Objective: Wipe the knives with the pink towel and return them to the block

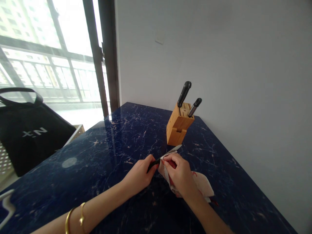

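My left hand (140, 174) is closed round the black handle of a knife (173, 149), whose blade points up and to the right. My right hand (180, 174) is closed on a pale cloth with red marks (203, 185), which it presses round the blade near the handle. Only the blade's tip shows past the cloth. Both hands rest low over the dark blue marble table (102, 156). Just beyond the blade tip stands a wooden knife block (179, 125).
The knife block holds two black-handled tools (184, 92) and stands close to the white wall (219, 65). A black bag (26, 130) sits off the table's left edge by the window. The wall runs along the table's right side.
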The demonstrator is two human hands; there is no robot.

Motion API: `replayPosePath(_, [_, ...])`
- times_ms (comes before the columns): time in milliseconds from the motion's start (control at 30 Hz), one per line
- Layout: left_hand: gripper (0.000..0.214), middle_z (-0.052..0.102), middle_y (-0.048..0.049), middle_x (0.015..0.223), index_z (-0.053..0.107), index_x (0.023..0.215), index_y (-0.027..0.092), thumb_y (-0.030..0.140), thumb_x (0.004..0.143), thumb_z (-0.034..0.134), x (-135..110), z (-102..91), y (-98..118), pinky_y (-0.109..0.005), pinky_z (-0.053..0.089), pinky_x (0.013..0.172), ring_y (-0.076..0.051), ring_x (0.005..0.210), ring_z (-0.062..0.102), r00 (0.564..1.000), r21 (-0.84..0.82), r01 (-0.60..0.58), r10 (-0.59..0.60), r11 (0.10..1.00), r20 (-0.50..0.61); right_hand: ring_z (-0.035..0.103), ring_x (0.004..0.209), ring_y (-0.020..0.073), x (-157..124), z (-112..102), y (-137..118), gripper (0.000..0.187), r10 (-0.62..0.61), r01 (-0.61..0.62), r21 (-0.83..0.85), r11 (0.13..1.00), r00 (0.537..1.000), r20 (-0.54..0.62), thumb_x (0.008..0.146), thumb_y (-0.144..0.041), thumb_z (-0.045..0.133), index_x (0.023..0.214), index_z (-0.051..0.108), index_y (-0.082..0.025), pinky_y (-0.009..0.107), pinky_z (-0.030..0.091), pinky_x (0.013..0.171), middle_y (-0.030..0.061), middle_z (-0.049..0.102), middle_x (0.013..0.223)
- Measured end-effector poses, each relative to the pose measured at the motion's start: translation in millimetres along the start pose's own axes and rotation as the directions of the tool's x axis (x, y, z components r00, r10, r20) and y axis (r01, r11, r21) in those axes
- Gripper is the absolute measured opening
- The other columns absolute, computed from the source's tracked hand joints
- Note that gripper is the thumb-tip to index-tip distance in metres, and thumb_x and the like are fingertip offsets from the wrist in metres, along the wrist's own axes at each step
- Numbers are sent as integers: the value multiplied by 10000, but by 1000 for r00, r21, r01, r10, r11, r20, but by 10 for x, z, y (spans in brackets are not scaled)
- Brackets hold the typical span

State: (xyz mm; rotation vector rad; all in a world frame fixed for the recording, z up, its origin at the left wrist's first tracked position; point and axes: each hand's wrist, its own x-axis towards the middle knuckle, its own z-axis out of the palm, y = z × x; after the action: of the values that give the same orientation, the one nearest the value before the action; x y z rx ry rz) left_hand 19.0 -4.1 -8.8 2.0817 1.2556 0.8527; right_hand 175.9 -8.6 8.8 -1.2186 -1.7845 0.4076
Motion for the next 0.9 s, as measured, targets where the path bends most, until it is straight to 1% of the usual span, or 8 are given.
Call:
replayPosePath(67, [96, 571, 2, 703, 459, 780, 208, 232, 827, 378, 1, 0, 0, -236, 352, 594, -151, 670, 542, 1000, 1, -13, 13, 1000, -2, 572, 736, 154, 1, 0, 0, 127, -1, 1, -2, 1000, 1000, -8, 742, -139, 494, 716, 605, -194, 282, 455, 696, 30, 620, 760])
replayPosePath(200, [102, 569, 6, 701, 457, 779, 209, 240, 834, 377, 2, 1, -7, -231, 347, 592, -148, 666, 538, 1000, 13, -31, 31, 999, -6, 575, 723, 149, -1, -2, 0, 131, 8, -7, -27, 1000, 1000, 18, 728, -121, 503, 707, 608, -196, 274, 451, 694, 19, 620, 750])
replayPosePath(333, [102, 568, 5, 703, 458, 779, 207, 239, 836, 379, -1, 5, -9, -227, 347, 588, -145, 661, 536, 999, 5, -34, 34, 999, 11, 568, 740, 146, -1, -6, -3, 134, -10, 10, -37, 999, 1000, 12, 744, -119, 494, 719, 602, -195, 269, 443, 703, 18, 616, 757])
replayPosePath(467, [109, 560, 11, 690, 460, 778, 206, 236, 841, 376, -3, 7, -9, -227, 345, 582, -141, 650, 527, 999, 6, -33, 33, 999, -7, 565, 745, 149, 5, -14, -1, 131, -17, 19, -55, 998, 999, 34, 735, -111, 507, 715, 602, -199, 276, 441, 710, 16, 611, 761])
replayPosePath(700, [111, 564, 13, 692, 468, 783, 203, 236, 842, 380, 0, 20, -18, -224, 348, 583, -138, 649, 530, 999, 2, -38, 38, 999, -12, 559, 758, 145, 6, -12, 3, 136, -28, 30, -54, 998, 999, 32, 739, -96, 502, 718, 599, -189, 269, 434, 722, 20, 608, 759])
replayPosePath(800, [110, 565, 13, 688, 465, 778, 202, 238, 842, 382, -1, 19, -12, -223, 345, 576, -139, 646, 532, 999, 2, -32, 32, 999, 6, 559, 752, 147, 6, -17, 7, 132, -23, 26, -68, 997, 999, 44, 733, -95, 512, 713, 605, -186, 270, 433, 715, 19, 611, 749])
replayPosePath(900, [106, 566, 10, 701, 460, 784, 202, 237, 844, 379, -5, 17, -4, -225, 344, 583, -141, 657, 533, 999, 2, -45, 45, 999, 9, 556, 762, 147, 1, -26, 5, 136, -47, 49, -65, 997, 998, 32, 749, -109, 499, 733, 608, -190, 274, 432, 719, 21, 617, 765])
